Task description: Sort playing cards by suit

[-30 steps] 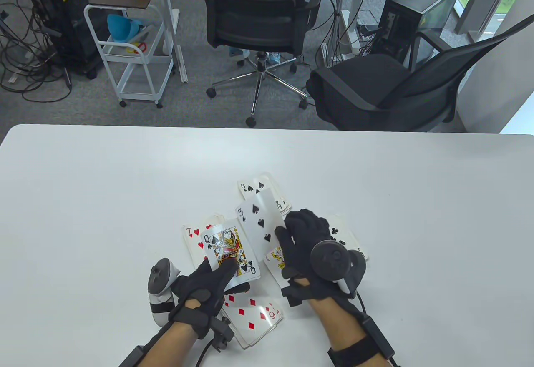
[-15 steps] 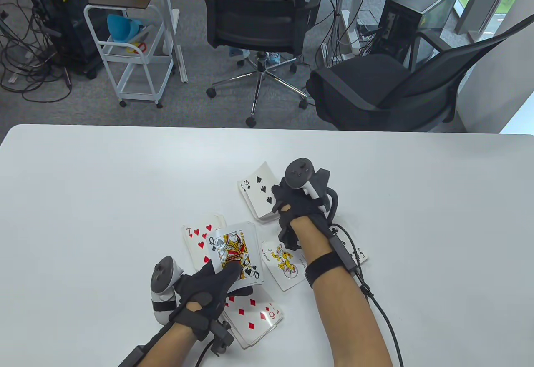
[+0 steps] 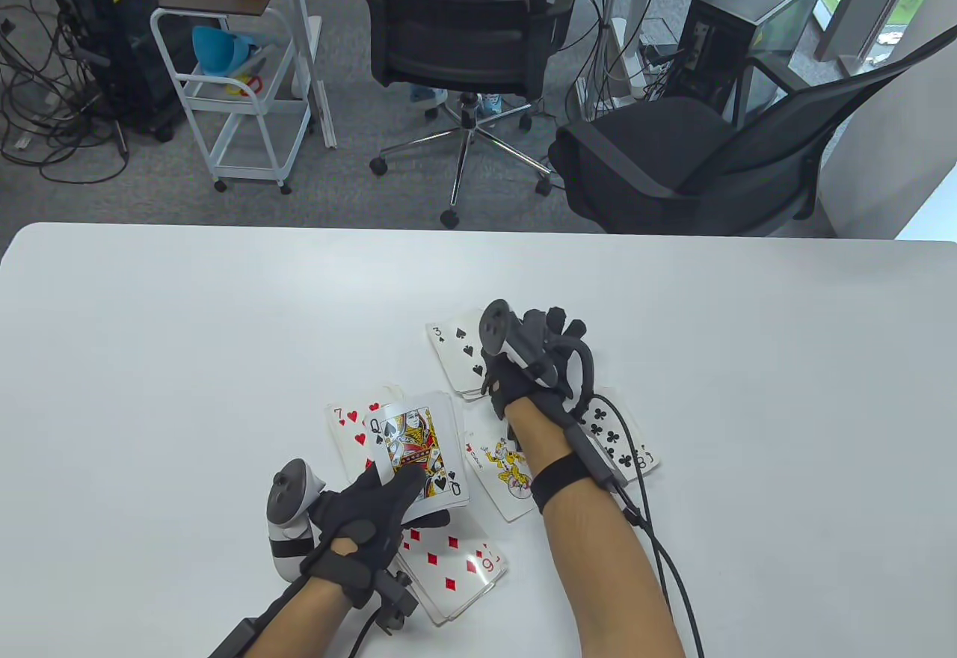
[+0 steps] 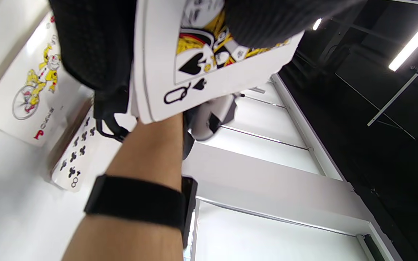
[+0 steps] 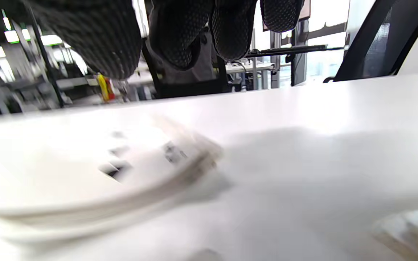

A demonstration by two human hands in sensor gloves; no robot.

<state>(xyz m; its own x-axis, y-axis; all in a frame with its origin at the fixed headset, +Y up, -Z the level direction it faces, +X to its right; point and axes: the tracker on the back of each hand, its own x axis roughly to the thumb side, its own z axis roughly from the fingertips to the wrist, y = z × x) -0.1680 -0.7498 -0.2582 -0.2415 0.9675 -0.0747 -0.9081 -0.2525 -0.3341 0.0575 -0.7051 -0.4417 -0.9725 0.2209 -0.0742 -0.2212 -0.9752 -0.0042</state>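
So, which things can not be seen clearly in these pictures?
- Spade pile, table view: the right hand covers its right side; cards under the 3 of spades are hidden.
- Right wrist view: that pile is motion-blurred and unreadable.
- Cards behind the queen of spades in the left hand: only edges show.
- Heart pile: the queen covers it, except a 7.
- Club pile: the right forearm crosses it.

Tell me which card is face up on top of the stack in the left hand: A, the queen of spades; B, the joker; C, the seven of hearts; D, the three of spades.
A: the left hand holds a stack whose top card is the queen of spades, thumb pressed on it.
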